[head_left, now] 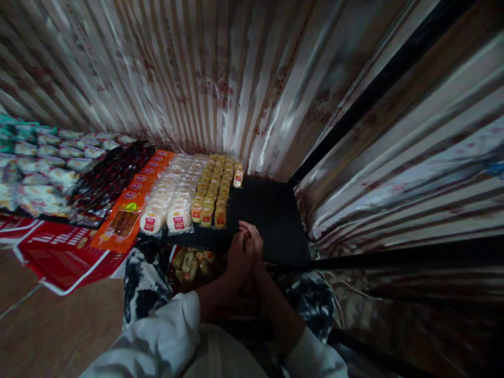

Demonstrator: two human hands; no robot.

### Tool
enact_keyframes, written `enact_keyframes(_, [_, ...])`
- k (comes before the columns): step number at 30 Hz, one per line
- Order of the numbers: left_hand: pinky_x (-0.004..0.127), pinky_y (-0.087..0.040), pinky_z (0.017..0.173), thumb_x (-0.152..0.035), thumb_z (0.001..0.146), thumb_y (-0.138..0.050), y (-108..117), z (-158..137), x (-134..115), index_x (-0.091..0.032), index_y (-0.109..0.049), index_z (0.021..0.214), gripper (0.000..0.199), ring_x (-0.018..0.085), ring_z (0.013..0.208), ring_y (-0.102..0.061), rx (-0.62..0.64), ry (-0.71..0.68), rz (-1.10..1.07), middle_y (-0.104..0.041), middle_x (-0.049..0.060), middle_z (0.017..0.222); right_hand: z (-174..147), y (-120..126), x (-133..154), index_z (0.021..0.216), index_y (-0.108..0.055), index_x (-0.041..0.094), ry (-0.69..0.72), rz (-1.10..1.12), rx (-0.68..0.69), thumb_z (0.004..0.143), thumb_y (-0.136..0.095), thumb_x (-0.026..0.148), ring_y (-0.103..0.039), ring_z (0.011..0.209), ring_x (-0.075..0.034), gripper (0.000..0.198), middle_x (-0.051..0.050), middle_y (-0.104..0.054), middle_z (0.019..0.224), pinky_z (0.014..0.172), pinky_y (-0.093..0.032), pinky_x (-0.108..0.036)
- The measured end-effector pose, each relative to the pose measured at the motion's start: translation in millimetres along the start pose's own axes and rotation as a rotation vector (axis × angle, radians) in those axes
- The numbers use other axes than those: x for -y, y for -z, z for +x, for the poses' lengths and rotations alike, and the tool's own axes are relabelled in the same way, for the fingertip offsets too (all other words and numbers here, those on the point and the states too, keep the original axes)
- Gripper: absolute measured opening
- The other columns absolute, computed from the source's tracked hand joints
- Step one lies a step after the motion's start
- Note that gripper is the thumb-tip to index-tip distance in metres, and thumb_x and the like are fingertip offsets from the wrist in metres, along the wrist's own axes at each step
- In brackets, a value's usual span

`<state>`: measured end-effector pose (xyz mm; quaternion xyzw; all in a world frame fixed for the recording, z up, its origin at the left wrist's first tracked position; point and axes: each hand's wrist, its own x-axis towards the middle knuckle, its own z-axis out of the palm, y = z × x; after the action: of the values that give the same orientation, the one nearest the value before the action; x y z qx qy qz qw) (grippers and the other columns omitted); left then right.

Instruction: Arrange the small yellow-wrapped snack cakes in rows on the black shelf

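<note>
My left hand [239, 256] and my right hand [255, 242] are pressed together at the front edge of a black shelf [268, 210]. The fingers of both are closed around each other, and whatever may lie between them is hidden. Just left of them, yellow wrapped cakes [214, 184] with red labels stand in neat rows on the shelf. A single small wrapped cake [238, 175] sits at the back, right of those rows. Below the shelf edge, between my knees, is a container with more gold-wrapped pieces [192, 265].
Further left lie rows of round white packaged cakes [180, 215], orange packets [122, 220], dark shiny packets [112, 178] and white pouches [49, 176]. A red printed sheet [59, 254] hangs below. Black frame bars [366, 260] and a printed plastic curtain [220, 68] bound the right and back.
</note>
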<state>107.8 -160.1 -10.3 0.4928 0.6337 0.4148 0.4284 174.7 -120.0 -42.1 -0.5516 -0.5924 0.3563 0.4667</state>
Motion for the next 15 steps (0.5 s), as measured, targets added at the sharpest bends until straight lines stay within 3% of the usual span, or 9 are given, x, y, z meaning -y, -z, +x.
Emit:
enact_keyframes(3, [0.033,-0.042,0.094,-0.028,0.086,-0.036,18,-32,17,-0.015,-0.050,0.116,0.036,0.019,0.103,-0.054,0.067,-0.152,0.014,-0.058,0.011,0.110,-41,3,9,0.097,-0.065,0.021,0.044,0.026,0.051,0.076,-0.039,0.020,-0.058,0.095,-0.019,0.033,-0.005,-0.065,0.098,0.089,-0.045,-0.034])
enact_keyframes(7, [0.036,-0.041,0.096,-0.031,0.084,-0.041,43,-61,45,-0.014,-0.051,0.116,0.037,0.021,0.106,-0.053,0.160,-0.212,0.062,-0.058,0.013,0.112,-84,-4,6,0.098,-0.065,0.023,0.075,-0.047,0.133,0.074,-0.043,0.018,-0.059,0.096,-0.019,0.033,-0.005,-0.065,0.100,0.089,-0.046,-0.034])
enact_keyframes(11, [0.038,-0.039,0.099,-0.026,0.085,-0.037,63,-63,78,-0.017,-0.057,0.110,0.033,0.021,0.108,-0.055,0.131,-0.057,0.105,-0.061,0.011,0.114,-99,-29,-15,0.100,-0.065,0.021,0.019,-0.173,0.322,0.074,-0.043,0.014,-0.059,0.099,-0.021,0.036,-0.008,-0.066,0.103,0.092,-0.044,-0.036])
enact_keyframes(15, [0.038,-0.040,0.098,-0.011,0.077,-0.042,72,-40,103,-0.016,-0.062,0.104,0.034,0.023,0.108,-0.057,0.051,0.174,0.213,-0.065,0.012,0.111,-90,-59,-42,0.108,-0.063,0.019,-0.135,-0.287,0.384,0.075,-0.042,0.009,-0.057,0.106,-0.023,0.040,-0.011,-0.064,0.112,0.095,-0.042,-0.039])
